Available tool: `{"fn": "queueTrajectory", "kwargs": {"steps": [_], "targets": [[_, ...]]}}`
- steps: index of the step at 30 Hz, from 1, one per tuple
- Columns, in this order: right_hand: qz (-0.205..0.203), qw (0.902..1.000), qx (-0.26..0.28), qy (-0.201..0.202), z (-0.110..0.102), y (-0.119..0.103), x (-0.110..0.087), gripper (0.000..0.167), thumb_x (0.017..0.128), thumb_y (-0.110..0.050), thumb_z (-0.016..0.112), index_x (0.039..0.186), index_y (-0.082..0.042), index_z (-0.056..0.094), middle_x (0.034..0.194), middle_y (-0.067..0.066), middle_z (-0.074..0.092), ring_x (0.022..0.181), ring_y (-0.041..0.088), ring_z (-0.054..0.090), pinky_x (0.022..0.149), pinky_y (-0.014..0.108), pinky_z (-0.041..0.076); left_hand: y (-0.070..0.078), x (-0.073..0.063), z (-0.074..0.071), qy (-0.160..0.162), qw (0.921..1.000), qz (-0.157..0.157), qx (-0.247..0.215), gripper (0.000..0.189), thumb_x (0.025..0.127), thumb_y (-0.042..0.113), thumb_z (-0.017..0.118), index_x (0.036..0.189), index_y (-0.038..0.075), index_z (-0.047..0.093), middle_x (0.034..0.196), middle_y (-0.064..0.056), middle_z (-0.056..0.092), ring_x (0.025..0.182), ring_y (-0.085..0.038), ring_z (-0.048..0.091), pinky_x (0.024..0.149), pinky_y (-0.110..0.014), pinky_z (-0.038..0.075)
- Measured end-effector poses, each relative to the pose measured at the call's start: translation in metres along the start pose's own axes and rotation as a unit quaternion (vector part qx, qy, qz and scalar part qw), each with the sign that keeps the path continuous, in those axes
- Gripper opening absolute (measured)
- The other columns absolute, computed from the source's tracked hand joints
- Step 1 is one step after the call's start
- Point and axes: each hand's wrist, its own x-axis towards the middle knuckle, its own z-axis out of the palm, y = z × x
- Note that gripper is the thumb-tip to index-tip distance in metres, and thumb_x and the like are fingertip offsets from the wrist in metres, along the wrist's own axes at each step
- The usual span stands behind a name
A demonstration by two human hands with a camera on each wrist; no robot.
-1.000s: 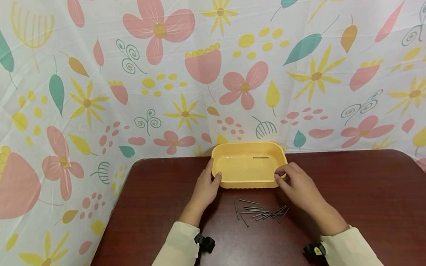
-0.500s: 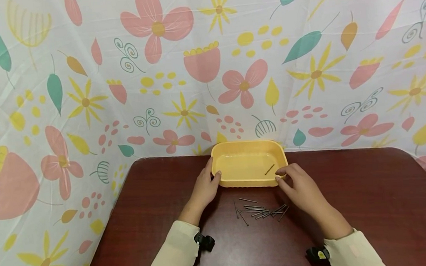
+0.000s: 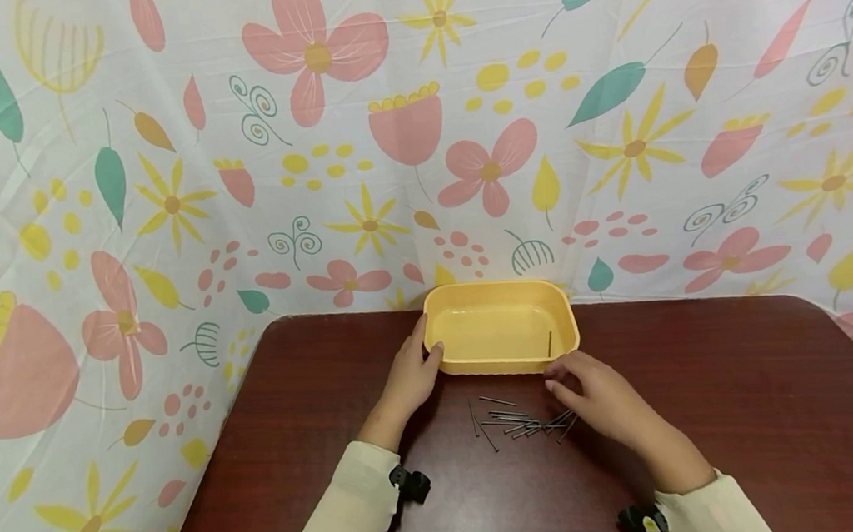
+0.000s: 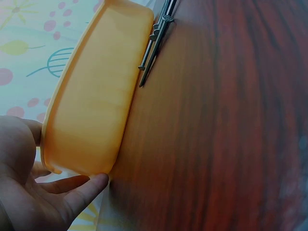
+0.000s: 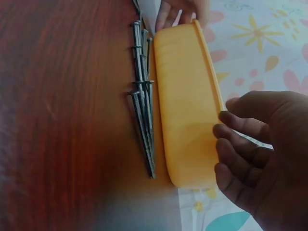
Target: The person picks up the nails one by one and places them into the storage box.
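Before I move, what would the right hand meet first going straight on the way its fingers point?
Most likely the tray, by its near right corner. The right hand is right beside it; whether they already touch is unclear.

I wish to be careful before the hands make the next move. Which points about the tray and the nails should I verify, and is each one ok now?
1. Left hand holds the yellow tray: ok, thumb and fingers are at its left end.
2. Right hand free of nails: ok, none shows in its fingers.
3. Right hand clear of the tray: cannot tell; its fingertips are at the rim, contact unclear.
4. Single nail inside the tray: ok, near the right end.
5. Loose nails lying apart: not ok, several cross on the table.
6. Tray flat on the table: cannot tell.
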Motion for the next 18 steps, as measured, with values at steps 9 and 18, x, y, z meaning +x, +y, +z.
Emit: {"fn": "queueTrajectory", "kwargs": {"steps": [9,18], "targets": [[-0.024,0.9991,0.007,-0.034,0.0044,-0.0032,-0.0021,0.012,0.089,-0.013,0.076,0.096,-0.019,0.068,0.095,-0.008,0.063,0.086,0.008,0.06,0.078,0.033,0.052,0.0006,-0.0001,-0.0003,0.0,1.0,-0.001,-0.003,0.066,0.106,0.038,0.048,0.164,0.026,0.018,0.161,-0.017,0.036,0.146,-0.039,0.04,0.116,-0.058,0.035],[-0.037,0.9934,0.019,-0.107,0.0027,-0.0054,-0.0035,0.016,0.086,-0.006,0.075,0.088,-0.018,0.066,0.091,-0.006,0.058,0.078,0.006,0.052,0.068,0.024,0.046,0.0008,-0.0002,-0.0001,0.001,1.0,0.003,0.004,0.066,0.106,0.039,0.047,0.164,0.025,0.018,0.16,-0.017,0.037,0.145,-0.037,0.041,0.116,-0.057,0.037]]}}
